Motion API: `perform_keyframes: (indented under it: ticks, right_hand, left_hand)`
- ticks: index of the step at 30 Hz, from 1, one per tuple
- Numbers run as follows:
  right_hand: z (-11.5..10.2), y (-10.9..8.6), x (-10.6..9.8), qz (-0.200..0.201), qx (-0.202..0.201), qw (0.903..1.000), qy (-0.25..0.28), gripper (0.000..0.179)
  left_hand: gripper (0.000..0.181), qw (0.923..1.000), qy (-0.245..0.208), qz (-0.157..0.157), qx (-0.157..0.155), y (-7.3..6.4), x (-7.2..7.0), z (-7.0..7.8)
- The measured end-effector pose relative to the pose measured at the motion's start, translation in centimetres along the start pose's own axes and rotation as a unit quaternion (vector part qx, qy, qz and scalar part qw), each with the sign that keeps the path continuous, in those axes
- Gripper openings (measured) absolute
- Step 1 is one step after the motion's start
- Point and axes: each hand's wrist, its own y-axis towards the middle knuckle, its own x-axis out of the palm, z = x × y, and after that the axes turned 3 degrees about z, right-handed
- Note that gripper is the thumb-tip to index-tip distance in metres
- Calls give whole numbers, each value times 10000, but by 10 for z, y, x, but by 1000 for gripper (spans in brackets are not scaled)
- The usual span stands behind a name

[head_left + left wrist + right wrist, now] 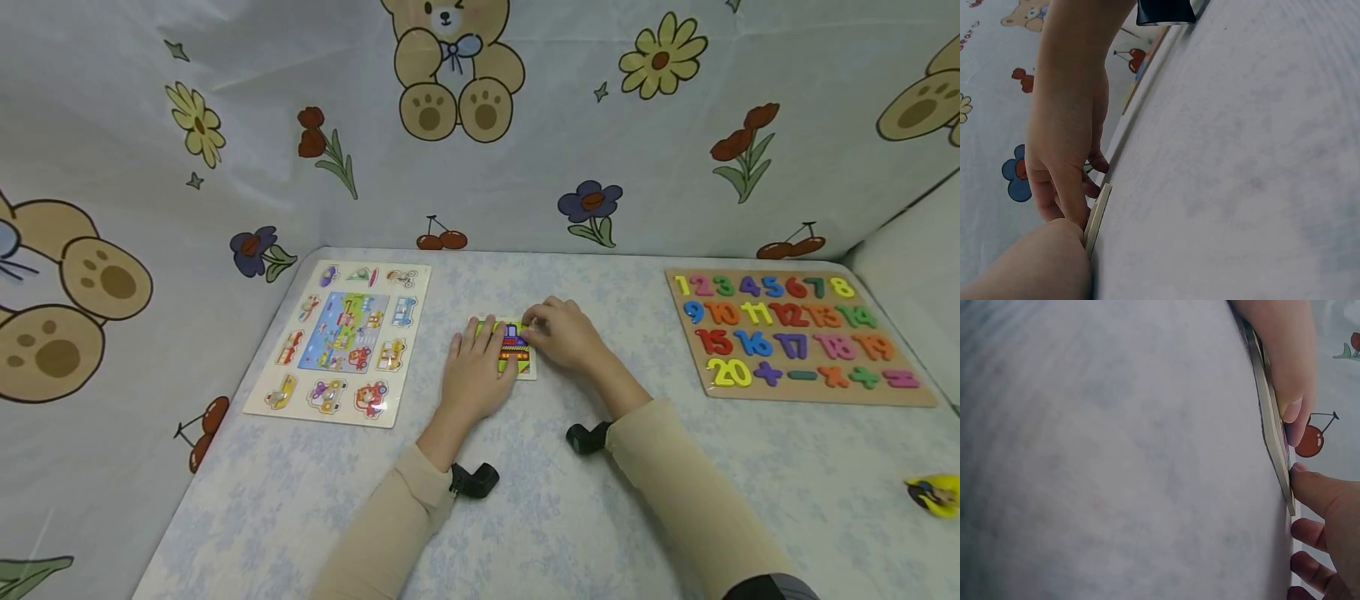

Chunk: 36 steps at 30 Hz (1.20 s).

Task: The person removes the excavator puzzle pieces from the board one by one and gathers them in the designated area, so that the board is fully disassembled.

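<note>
We note left hand (474, 371) straight-fingered across small vehicle-picture board (514, 342); right hand (564, 335), fingers bent, at its edge, grip unclear.

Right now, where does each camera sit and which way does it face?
Head: head-worn, facing forward and down at the small picture board; left hand, right hand and both sleeves show.
Left wrist: worn there, looking low across the table at the board's edge; both hands show.
Right wrist: worn there, likewise facing the board's edge; both hands show.
Both wrist views share the board's edge.
</note>
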Motion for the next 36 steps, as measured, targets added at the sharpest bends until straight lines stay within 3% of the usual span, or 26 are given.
perform_keyframes:
  ticks: [20, 31, 36]
  right_hand:
    - [3, 6, 1, -375, -39, 9990, 235, 22]
    - [2, 4, 0, -325, 120, 9976, 591, 28]
    - [2, 5, 0, -336, 93, 9982, 490, 32]
  left_hand:
    - [66, 10000, 21, -20, 4, -1, -2, 2]
    - [66, 10000, 7, -28, 34, 0, -1, 1]
    - [66, 10000, 44, -19, 30, 0, -1, 1]
